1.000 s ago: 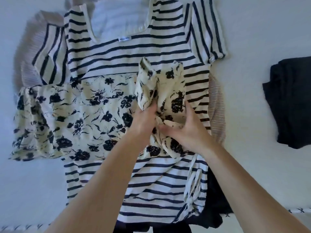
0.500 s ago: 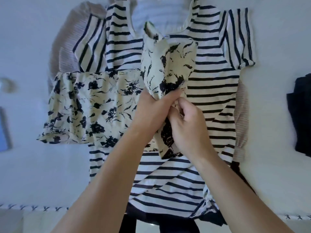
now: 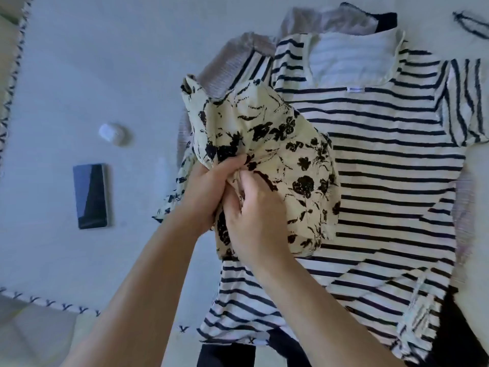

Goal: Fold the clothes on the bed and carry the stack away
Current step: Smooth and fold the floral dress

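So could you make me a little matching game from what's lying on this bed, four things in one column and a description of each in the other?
Things:
1. floral garment
2. striped top
3. phone
4. small white case

Descriptions:
A. lies spread flat, dark stripes on white
B. dark screen, flat on the sheet, left of the clothes
C. bunched up, gripped by both hands
D. rounded, on the sheet beyond the phone

Pairs: 1-C, 2-A, 3-B, 4-D. The left hand and right hand both hold the floral cloth above the striped top.
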